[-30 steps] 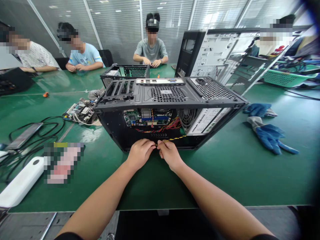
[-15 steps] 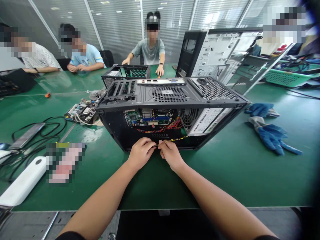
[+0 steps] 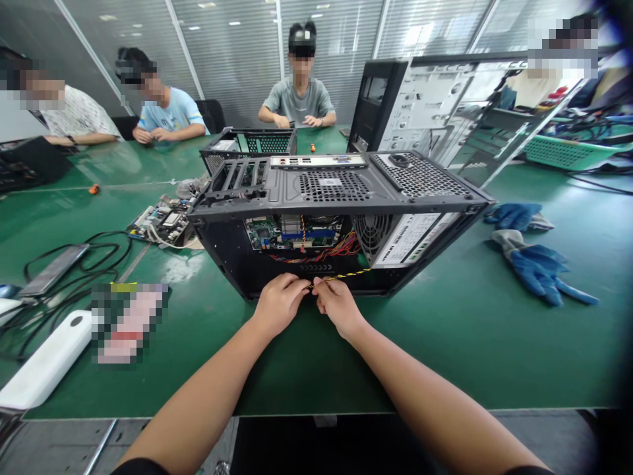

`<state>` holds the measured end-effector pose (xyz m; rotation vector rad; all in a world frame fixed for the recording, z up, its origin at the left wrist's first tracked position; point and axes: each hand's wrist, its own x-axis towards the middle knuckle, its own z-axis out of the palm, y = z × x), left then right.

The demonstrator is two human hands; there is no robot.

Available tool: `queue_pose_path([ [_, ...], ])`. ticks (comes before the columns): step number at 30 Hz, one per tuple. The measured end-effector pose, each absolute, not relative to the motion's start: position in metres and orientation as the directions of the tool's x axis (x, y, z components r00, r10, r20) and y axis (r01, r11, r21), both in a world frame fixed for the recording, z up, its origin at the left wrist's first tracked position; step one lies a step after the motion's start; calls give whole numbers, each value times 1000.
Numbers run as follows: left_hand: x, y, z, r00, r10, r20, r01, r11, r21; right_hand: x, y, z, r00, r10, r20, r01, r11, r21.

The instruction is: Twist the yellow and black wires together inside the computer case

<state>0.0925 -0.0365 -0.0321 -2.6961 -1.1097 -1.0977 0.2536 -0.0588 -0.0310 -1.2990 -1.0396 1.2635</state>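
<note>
The yellow-and-black cable (image 3: 353, 273) is pinched in my left hand (image 3: 279, 303) and right hand (image 3: 339, 307), tips close together, before the open side of the computer case (image 3: 341, 210). It looks twisted from my right hand to the power supply (image 3: 411, 243); whether its end is finished, I cannot tell. Inside, the motherboard (image 3: 262, 233) looks fitted, red wires (image 3: 341, 249) hanging loose. The case stands on the worktop (image 3: 445, 343).

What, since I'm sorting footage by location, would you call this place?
Probably a computer workshop: an open computer case, a loose circuit board and blue gloves share a large green table.
</note>
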Motion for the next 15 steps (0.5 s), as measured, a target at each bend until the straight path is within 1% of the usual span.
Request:
queue_pose_path([
  [5, 92, -37, -31, 494, 606, 623, 618, -749, 238, 254, -59, -31, 72, 989, -132, -59, -128, -990],
  [10, 93, -37, -31, 496, 626, 602, 607, -745, 276, 254, -58, -31, 61, 990, -128, -53, -124, -991],
  [15, 92, -36, -32, 532, 636, 559, 611, -745, 268, 254, -59, -32, 63, 991, -116, -59, -112, -992],
])
